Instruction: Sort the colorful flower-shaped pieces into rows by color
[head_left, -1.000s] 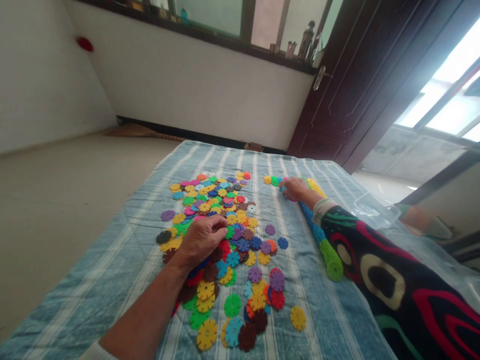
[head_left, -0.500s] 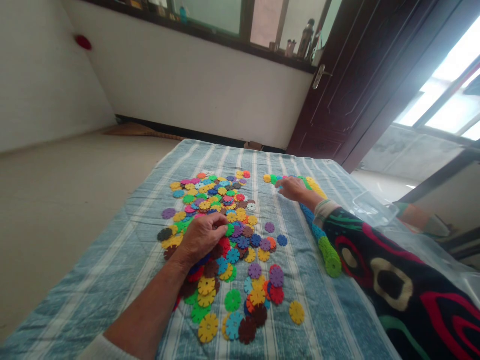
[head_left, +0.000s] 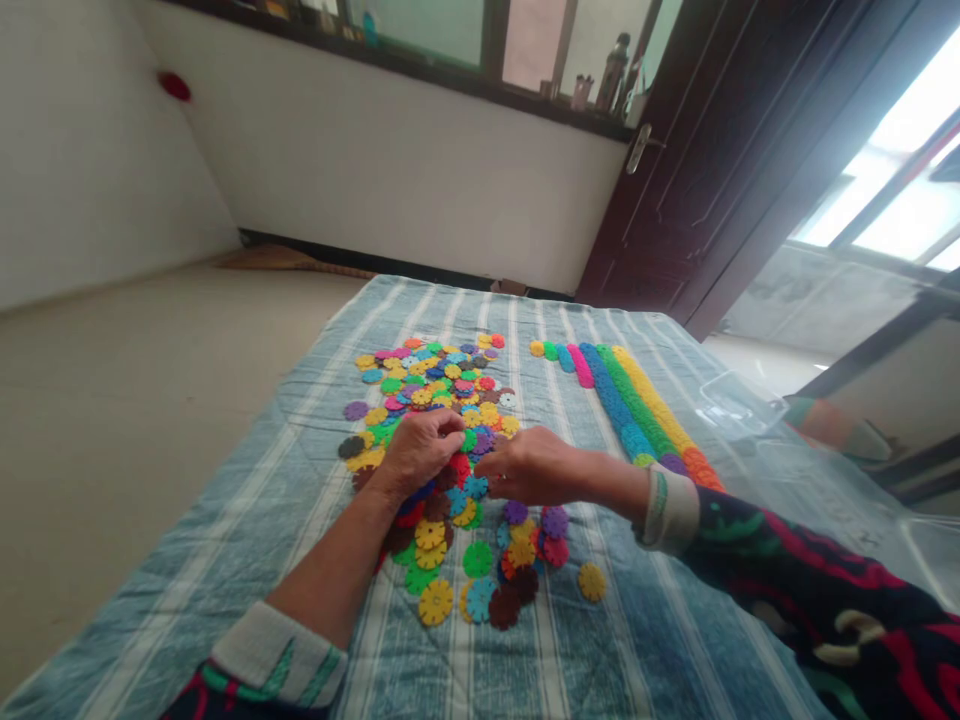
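Note:
Over the pile of colourful notched plastic discs [head_left: 435, 535], my left hand [head_left: 420, 452] is closed, thumb and forefinger pinched. A green notched disc [head_left: 469, 440] shows at its fingertips. My right hand [head_left: 529, 467] comes in from the right, fingers curled together, close to the left fingertips. Whatever it may hold is hidden behind its fingers. To the right lie rows of stacked discs, among them a yellow row [head_left: 651, 398], a green row [head_left: 634, 402] and a blue row [head_left: 611, 395]. A short pink row [head_left: 580, 366] and a single yellow disc [head_left: 536, 348] lie at the far end.
A blue-and-white striped cloth [head_left: 300, 530] covers the table. Clear plastic containers [head_left: 739, 405] are at the right edge. A lone yellow disc [head_left: 592, 582] lies right of the pile. Beyond are a wall and a dark door [head_left: 697, 130].
My right hand has moved from the far end of the rows back to the pile beside my left hand, uncovering the rows. My left hand stays pinched over the pile. The view shifted slightly.

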